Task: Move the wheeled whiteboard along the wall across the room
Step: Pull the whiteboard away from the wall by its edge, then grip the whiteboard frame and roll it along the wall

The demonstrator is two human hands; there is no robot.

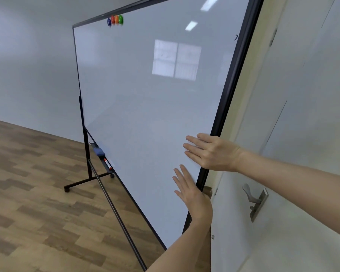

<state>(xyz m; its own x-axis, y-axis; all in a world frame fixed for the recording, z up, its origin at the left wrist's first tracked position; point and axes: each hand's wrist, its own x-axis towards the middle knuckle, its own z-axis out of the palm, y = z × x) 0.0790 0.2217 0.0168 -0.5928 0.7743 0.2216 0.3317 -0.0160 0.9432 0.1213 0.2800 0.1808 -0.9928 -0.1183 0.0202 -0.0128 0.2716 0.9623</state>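
The wheeled whiteboard point(141, 91) is a large white panel in a black frame on a black stand, and it runs away from me along the wall on the right. My right hand point(212, 152) lies across the board's near vertical edge, fingers flat on the white face and thumb hidden. Just below it, my left hand point(192, 193) clasps the same edge, with its fingers spread on the front and its thumb behind the frame. A caster point(67, 189) at the far foot rests on the floor.
A white door with a metal lever handle point(255, 199) is close on my right, beside the board's near edge. The tray holds an eraser point(98, 151) and a marker point(108, 163). Coloured magnets point(115, 20) sit at the top. Wood floor point(28, 203) spreads left.
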